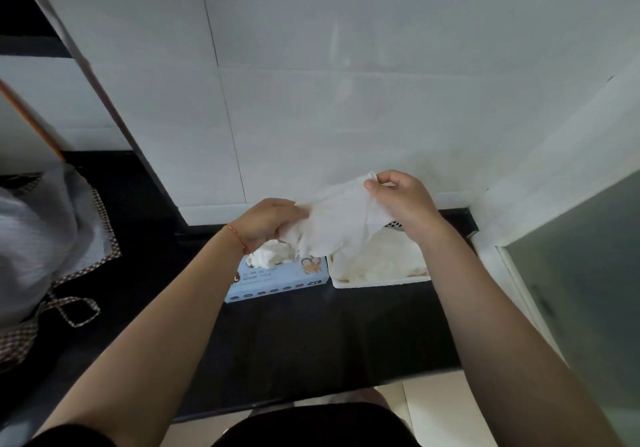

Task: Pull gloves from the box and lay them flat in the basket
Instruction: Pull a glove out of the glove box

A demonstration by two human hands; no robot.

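Both hands up over the dark counter, stretching one white glove between them. Left hand at 9 o'clock of it, fingers curled round the bunched end; right hand at 2 o'clock, thumb and forefinger pinching the top edge. Glove hanging above the gap between blue box and white basket, touching neither as far as visible. More gloves poking out of the box top; pale gloves already lying in the basket, just at 3 o'clock of the box. Checked-trim bag way off at 9 o'clock.
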